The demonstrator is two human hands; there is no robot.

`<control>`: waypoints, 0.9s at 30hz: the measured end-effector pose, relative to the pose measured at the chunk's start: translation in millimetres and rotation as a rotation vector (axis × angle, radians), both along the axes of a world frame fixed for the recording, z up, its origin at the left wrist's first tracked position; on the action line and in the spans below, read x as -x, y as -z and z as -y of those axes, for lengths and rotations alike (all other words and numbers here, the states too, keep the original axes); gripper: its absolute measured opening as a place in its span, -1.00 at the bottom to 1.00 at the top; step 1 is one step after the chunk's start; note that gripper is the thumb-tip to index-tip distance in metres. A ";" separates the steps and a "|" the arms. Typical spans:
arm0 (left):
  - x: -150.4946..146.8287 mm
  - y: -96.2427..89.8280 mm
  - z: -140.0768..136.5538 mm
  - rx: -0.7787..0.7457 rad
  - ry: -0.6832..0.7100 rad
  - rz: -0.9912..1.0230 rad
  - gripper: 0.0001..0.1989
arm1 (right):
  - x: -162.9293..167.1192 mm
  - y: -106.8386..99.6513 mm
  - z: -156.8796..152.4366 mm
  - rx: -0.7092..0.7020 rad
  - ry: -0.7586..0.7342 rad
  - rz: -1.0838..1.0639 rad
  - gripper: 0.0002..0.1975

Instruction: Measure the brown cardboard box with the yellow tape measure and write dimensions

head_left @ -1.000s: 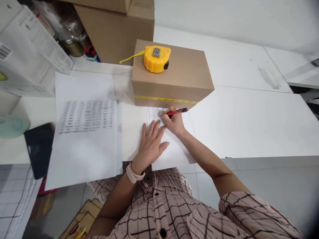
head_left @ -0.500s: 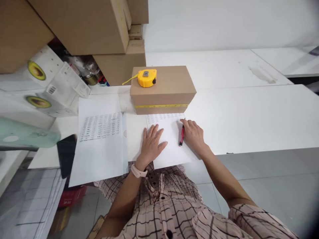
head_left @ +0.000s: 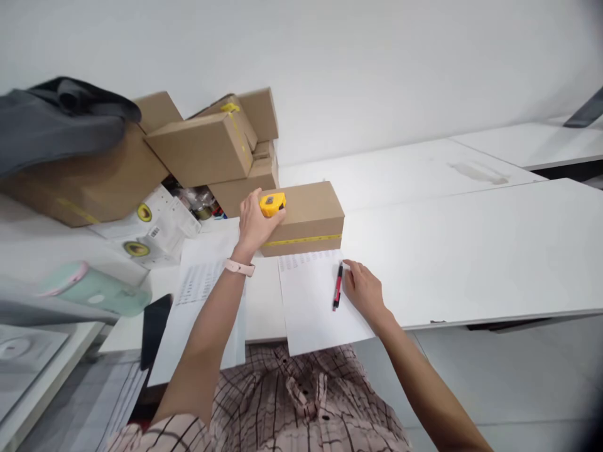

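My left hand (head_left: 257,223) reaches over the left end of a closed cardboard box (head_left: 308,204), its thumb and fingers closed around a yellow tape measure (head_left: 273,204) on the top. A pale band circles that wrist. On the right, my right hand (head_left: 365,289) rests at the edge of a printed sheet (head_left: 308,307), fingers loosely curled and holding nothing. Just left of its fingertips a red and black pen (head_left: 338,285) lies on the sheet. Yellow tape printed with marks runs along the box's front side.
Left of the box lie more printed papers (head_left: 164,351), partly under my left forearm, and a dark flat object (head_left: 155,326). A green bottle (head_left: 103,292), avocado-printed cartons (head_left: 157,220) and stacked cardboard boxes (head_left: 202,150) crowd the left side. The white table (head_left: 447,251) stretches right.
My left hand has moved from the sheet up to the box and closed on the tape measure. My right hand has come slightly away from the pen. The view has tilted upward.
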State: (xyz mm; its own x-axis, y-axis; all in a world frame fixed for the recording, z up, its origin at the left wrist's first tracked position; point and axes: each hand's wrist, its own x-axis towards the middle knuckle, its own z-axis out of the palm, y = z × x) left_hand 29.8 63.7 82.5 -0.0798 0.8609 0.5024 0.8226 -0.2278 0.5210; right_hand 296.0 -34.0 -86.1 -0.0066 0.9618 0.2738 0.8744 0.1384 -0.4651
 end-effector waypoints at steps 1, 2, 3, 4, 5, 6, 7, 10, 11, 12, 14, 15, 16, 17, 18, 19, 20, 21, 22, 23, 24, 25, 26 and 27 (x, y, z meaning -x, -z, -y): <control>1.5 -3.3 -14.2 0.071 -0.004 -0.003 -0.15 | -1.5 2.4 0.3 -0.011 0.004 -0.043 -0.65; 4.4 -4.4 -25.9 0.132 -0.008 0.006 -0.10 | -3.7 4.4 0.2 -0.032 0.009 -0.099 -0.65; 8.4 -3.4 -34.6 0.177 -0.013 0.039 -0.08 | -6.6 5.7 -0.8 -0.059 0.014 -0.169 -0.65; 13.4 -0.5 -40.3 0.207 -0.019 0.098 -0.08 | -10.2 5.8 -3.1 -0.083 0.016 -0.257 -0.63; 18.9 4.0 -43.2 0.223 -0.021 0.180 -0.08 | -14.3 4.2 -7.3 -0.096 0.013 -0.361 -0.61; 24.2 9.8 -43.9 0.227 -0.014 0.277 -0.08 | -18.5 1.0 -13.6 -0.092 0.002 -0.473 -0.56; 28.9 16.3 -43.0 0.225 0.002 0.384 -0.09 | -22.4 -4.0 -22.2 -0.067 -0.017 -0.588 -0.51; 36.1 35.5 -37.9 0.222 0.071 0.699 -0.14 | -27.4 -25.7 -58.8 0.088 -0.094 -0.857 -0.31; 36.1 40.3 -36.8 0.222 0.097 0.784 -0.17 | -25.7 -33.6 -71.8 0.136 -0.093 -0.904 -0.27; 35.2 43.7 -36.1 0.222 0.126 0.849 -0.21 | -22.5 -41.2 -83.3 0.174 -0.101 -0.939 -0.25; 31.6 46.5 -33.7 0.219 0.176 0.913 -0.28 | -13.3 -54.1 -99.0 0.219 -0.193 -1.002 -0.28; 29.4 46.2 -31.2 0.216 0.192 0.919 -0.31 | -8.6 -59.1 -102.6 0.210 -0.225 -1.025 -0.30; 27.0 45.2 -27.3 0.215 0.200 0.917 -0.33 | -4.8 -62.9 -103.6 0.194 -0.250 -1.042 -0.32; 24.6 43.9 -21.8 0.215 0.203 0.909 -0.35 | -2.1 -65.4 -102.6 0.172 -0.261 -1.053 -0.33; 22.2 42.9 -15.1 0.218 0.204 0.897 -0.35 | -0.8 -66.6 -100.5 0.154 -0.261 -1.060 -0.33; 20.0 42.6 -7.6 0.227 0.202 0.885 -0.34 | -0.8 -66.5 -97.9 0.145 -0.256 -1.064 -0.33; 17.8 43.0 0.0 0.240 0.198 0.870 -0.32 | -1.6 -65.2 -95.5 0.145 -0.247 -1.067 -0.32; 15.9 44.1 7.3 0.254 0.195 0.850 -0.30 | -2.8 -62.9 -93.6 0.154 -0.237 -1.067 -0.31; 14.3 45.7 13.5 0.264 0.190 0.820 -0.29 | -4.2 -59.8 -92.5 0.165 -0.226 -1.065 -0.31; 13.0 47.4 18.5 0.265 0.183 0.780 -0.29 | -5.5 -56.3 -92.0 0.172 -0.214 -1.061 -0.30; 12.1 48.6 22.0 0.254 0.170 0.725 -0.29 | -6.6 -52.4 -91.9 0.172 -0.206 -1.055 -0.30; 11.4 48.9 24.1 0.229 0.146 0.652 -0.29 | -7.5 -48.5 -92.2 0.163 -0.202 -1.049 -0.30; 10.9 48.0 25.2 0.195 0.114 0.558 -0.27 | -8.4 -44.6 -92.6 0.147 -0.201 -1.044 -0.31; 10.3 45.7 25.3 0.160 0.083 0.443 -0.23 | -9.3 -40.9 -92.9 0.131 -0.203 -1.038 -0.32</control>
State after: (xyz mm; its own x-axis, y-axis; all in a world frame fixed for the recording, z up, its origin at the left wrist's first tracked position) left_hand 19.6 38.3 36.8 -0.1844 0.9372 0.2961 0.4960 -0.1714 0.8513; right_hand 305.3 59.0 -45.2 0.0072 0.9912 0.1323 0.0074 0.1323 -0.9912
